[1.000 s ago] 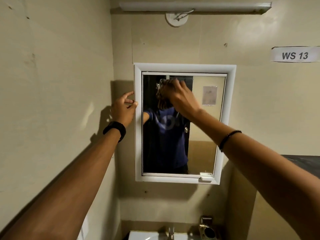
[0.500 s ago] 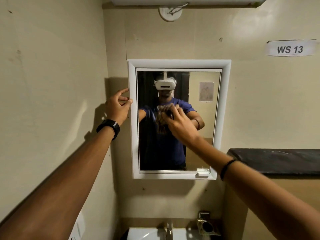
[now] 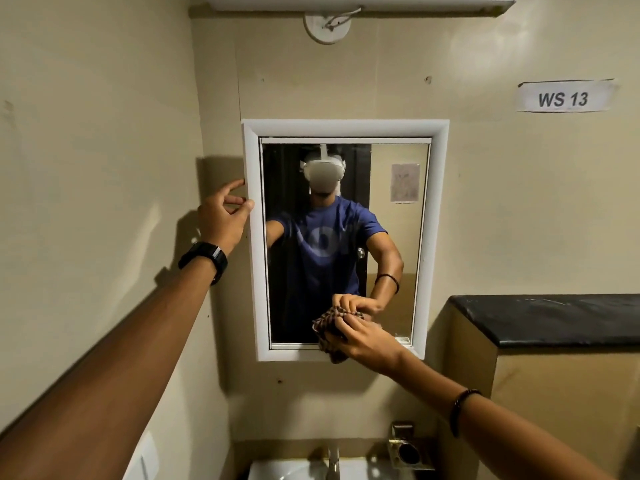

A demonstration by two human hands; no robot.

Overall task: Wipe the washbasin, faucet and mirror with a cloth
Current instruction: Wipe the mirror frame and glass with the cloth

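L hand point(image 3: 221, 216) sits at the mirror point(image 3: 391, 265) frame's left edge, abt halfway up: fingers loosely bent, tips touching the frame, gripping nothing, so it looks like a brace only. Best kept there w/ light pressure, since the frame may shift or swing if it's a cabinet door; can't tell which. Cloth point(image 3: 329, 327) is bunched against the glass at the bottom edge, right of centre, its lower part hanging over the bottom frame. R hand point(image 3: 367, 341) grips it, fingers curled round the wad. Step in hand looks like wiping the mirror's lowest strip. To do it well: prob flatten the cloth a bit so more of it meets the glass, keep pressure even, run along the bottom edge into both lower corners, overlapping passes to avoid streaks. Small white clip point(image 3: 401, 340) at the bottom right corner could snag the cloth, so go round it gently. Faucet point(image 3: 333, 462) and basin point(image 3: 287, 471) are directly below the mirror, at the view's bottom edge, no hand on them.
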